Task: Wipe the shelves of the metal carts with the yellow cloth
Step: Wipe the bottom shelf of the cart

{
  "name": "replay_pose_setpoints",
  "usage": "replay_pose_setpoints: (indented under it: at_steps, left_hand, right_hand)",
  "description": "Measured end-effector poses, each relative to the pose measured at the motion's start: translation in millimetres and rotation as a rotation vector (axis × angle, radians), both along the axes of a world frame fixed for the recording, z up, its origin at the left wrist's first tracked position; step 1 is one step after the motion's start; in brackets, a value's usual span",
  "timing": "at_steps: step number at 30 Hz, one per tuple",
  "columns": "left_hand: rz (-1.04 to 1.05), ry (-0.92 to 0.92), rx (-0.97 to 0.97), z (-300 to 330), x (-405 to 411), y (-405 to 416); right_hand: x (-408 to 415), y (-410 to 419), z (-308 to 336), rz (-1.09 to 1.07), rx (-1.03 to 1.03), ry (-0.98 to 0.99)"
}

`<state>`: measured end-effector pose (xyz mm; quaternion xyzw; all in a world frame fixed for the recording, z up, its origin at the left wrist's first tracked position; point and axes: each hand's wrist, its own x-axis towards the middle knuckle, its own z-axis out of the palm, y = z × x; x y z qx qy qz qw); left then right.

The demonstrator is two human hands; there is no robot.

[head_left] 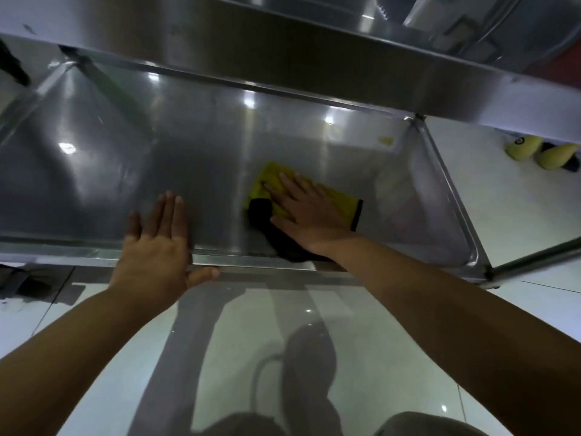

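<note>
Step in hand: wiping the lower shelf [103, 171] of the metal cart with the yellow cloth [276, 187]; as I judge it, this shelf is partly done at most.
Cloth, location: flat on the lower shelf, right of centre, under my right hand [306, 212]; its dark edge trails toward the front rim [94, 251].
Cloth, condition: bunched and partly folded, yellow face up, dark border at the near and right edges.
Right grip: released, not clenched; fingers straight and spread, palm pressing the cloth down.
Left grip: released; fingers straight and together on the shelf just inside the front rim, thumb hooked below the rim, holding nothing.
Left hand [154, 247], role: bracing, and likely steadying the cart.
Arms, pose: both forearms reach forward and down under the upper shelf [283, 67], left and right well apart.
Method, advice: keep the palm flat and the pressure even; sweep in overlapping strokes, rim to back wall.
Method, target: the yellowish spot [386, 140] near the back right corner looks to need a pass.
Method, caution: smooth the cloth out so more of it touches the shelf.
Also present: two yellow slippers [540, 152] on the floor [509, 199] beyond the cart.
</note>
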<state>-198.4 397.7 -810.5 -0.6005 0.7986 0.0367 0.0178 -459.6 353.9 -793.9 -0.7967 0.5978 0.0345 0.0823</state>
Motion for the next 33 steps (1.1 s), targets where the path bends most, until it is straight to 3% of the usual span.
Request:
replay_pose_setpoints:
  at_steps: [8, 13, 17, 23, 26, 33]
  left_hand:
    - [-0.083, 0.070, -0.055, 0.2, 1.9, 2.4]
    - [-0.082, 0.208, -0.081, 3.7, 3.6, 8.1]
    - [-0.064, 0.239, -0.051, 7.4, -0.8, 13.4]
    - [-0.024, 0.368, -0.032, 15.7, -2.4, 14.8]
    - [0.003, 0.408, -0.019, 19.2, 0.8, 14.8]
    - [-0.021, 0.342, -0.035, 17.7, 13.4, 9.7]
  right_hand:
    - [-180.3, 31.7, 6.6, -0.380, -0.045, 0.070]
    - [-211.8, 61.1, 8.4, -0.698, 0.046, 0.160]
    - [-166.0, 63.3, -5.7, -0.572, 0.090, 0.199]
    - [-3.1, 55.4, 10.0, -0.038, 0.066, 0.043]
    - [55.8, 36.7, 8.9, 0.127, 0.131, 0.013]
    - [54.4, 43.6, 3.3, 0.313, 0.067, -0.002]
